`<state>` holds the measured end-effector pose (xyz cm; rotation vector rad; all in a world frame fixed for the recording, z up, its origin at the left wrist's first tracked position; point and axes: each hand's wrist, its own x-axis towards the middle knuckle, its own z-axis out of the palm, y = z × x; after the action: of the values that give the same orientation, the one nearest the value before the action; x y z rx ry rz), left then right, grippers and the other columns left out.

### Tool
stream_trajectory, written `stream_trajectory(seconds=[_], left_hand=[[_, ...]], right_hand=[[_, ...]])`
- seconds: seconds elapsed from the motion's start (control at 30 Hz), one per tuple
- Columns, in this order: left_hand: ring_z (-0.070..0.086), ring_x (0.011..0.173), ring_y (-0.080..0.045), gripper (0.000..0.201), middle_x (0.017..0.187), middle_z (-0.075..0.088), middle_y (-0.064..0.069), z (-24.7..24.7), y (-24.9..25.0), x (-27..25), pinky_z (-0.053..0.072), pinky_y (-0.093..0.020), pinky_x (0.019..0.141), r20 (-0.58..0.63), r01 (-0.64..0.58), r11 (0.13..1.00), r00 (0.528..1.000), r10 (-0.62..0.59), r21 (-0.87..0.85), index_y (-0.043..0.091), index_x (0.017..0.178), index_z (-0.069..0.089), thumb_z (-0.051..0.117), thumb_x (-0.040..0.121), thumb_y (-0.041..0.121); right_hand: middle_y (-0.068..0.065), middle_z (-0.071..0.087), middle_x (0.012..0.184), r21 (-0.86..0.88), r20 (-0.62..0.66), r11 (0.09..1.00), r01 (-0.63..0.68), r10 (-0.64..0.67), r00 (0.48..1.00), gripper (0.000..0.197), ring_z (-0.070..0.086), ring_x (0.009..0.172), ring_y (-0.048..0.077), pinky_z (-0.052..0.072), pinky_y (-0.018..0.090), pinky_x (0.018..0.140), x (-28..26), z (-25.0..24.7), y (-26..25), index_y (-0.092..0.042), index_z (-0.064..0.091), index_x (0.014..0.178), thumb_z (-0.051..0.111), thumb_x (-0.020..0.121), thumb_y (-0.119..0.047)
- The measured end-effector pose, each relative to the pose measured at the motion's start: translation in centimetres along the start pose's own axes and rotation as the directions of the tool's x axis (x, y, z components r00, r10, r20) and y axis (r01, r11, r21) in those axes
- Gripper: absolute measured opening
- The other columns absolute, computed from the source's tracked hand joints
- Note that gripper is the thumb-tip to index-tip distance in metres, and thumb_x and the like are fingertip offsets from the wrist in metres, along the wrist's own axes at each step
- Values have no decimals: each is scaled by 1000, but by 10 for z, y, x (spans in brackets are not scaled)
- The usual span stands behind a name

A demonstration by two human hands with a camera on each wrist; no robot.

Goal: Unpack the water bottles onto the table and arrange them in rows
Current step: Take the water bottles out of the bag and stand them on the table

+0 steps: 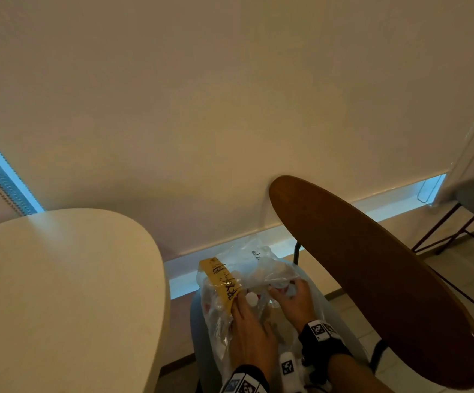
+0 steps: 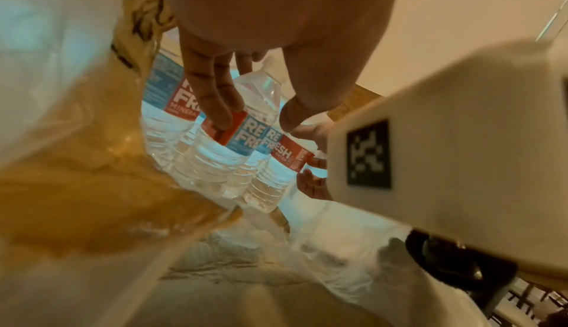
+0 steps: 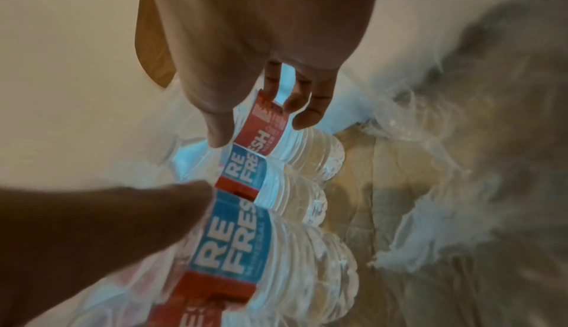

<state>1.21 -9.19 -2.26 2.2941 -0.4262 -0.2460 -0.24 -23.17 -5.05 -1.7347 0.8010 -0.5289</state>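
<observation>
Lower centre of frame: bottles [image 2: 233,143] in torn wrap [image 1: 261,268], none on tabletop [image 1: 68,279]. Left hand [image 2: 245,84] spread over one; right hand [image 3: 264,104] pinching another. Best gripped mid-label, lifted straight clear.

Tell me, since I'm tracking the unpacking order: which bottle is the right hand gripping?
The end bottle of the row: only its label's red part faces up, between right hand thumb and fingers.

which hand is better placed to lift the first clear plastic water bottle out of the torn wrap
Right. The right hand already has thumb and fingers around the end clear plastic water bottle; the left hand only rests straight fingers on another bottle's label.
</observation>
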Motion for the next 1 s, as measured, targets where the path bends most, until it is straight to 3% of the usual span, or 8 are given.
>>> stream_trajectory(seconds=[0.07, 0.17, 0.3, 0.43, 0.63, 0.77, 0.87, 1.0], left_hand=[[38, 145, -27, 70, 161, 27, -6, -1, 0, -1, 40, -45, 118, 45, -7, 1000, 999, 6, 18, 20, 157, 25, 58, 97, 38], [33, 148, -24, 63, 162, 28, -3, -6, -11, -6, 35, -45, 122, 54, -11, 999, 998, 9, 46, 25, 155, 31, 54, 98, 41], [40, 143, -24, 57, 157, 35, -2, -5, -12, -11, 40, -38, 118, 100, -93, 994, 991, 87, 57, 27, 150, 39, 58, 96, 30], [32, 150, -17, 59, 162, 35, 5, -7, -11, -12, 25, -39, 127, 118, -130, 991, 985, 124, 43, 30, 155, 32, 54, 100, 23], [33, 150, -15, 57, 161, 37, 6, -18, -17, -9, 30, -45, 126, 194, -197, 980, 963, 189, 24, 34, 154, 29, 51, 103, 24], [41, 145, -15, 47, 154, 47, 8, -26, -14, -23, 37, -47, 121, 227, -209, 977, 950, 212, -40, 60, 131, 26, 48, 100, 32], [45, 135, -4, 19, 142, 48, 20, -48, 5, -43, 40, -36, 119, 190, -211, 969, 954, 233, -131, 65, 108, 32, 41, 101, 49], [49, 111, 19, 47, 115, 46, 40, -96, 29, -78, 42, -8, 101, 43, -321, 932, 942, 332, -170, 68, 109, 33, 61, 97, 32]], right_hand=[[-1, 69, 104, -20, 21, 1000, 5, -4, 1000, 26, 68, 100, 20, 56, 44, 91, -2, -3, 6, -25, 62, 96, 80, 79, -19], [8, 67, 115, -36, 66, 999, -8, 10, 998, 34, 65, 106, 24, 51, 45, 98, -16, 3, 0, -22, 60, 106, 81, 78, -20], [-13, 65, 99, 4, -64, 1000, -24, 24, 998, 64, 67, 99, 17, 60, 42, 85, -15, -1, 4, -30, 54, 99, 90, 50, -49], [-12, 64, 93, -236, 37, 968, 80, -73, 997, 59, 64, 85, 2, 54, 19, 70, -18, -8, 3, -29, 53, 100, 88, 57, -46], [-11, 54, 119, -382, 256, 894, 234, -141, 956, 69, 49, 108, 3, 43, 26, 101, -37, -19, 12, -20, 60, 122, 83, 63, -47], [-17, 64, 108, -339, 168, 921, 193, -142, 975, 52, 60, 100, -2, 55, 32, 91, -60, -38, 13, -43, 57, 107, 82, 62, -51], [-18, 64, 100, -322, 99, 923, 211, -188, 977, 50, 62, 95, 1, 58, 28, 80, -80, -54, -13, -50, 52, 99, 87, 65, -37], [-12, 70, 88, -280, 46, 925, 255, -252, 966, 55, 67, 89, 9, 62, 34, 72, -106, -78, -60, -44, 54, 98, 90, 57, -35]])
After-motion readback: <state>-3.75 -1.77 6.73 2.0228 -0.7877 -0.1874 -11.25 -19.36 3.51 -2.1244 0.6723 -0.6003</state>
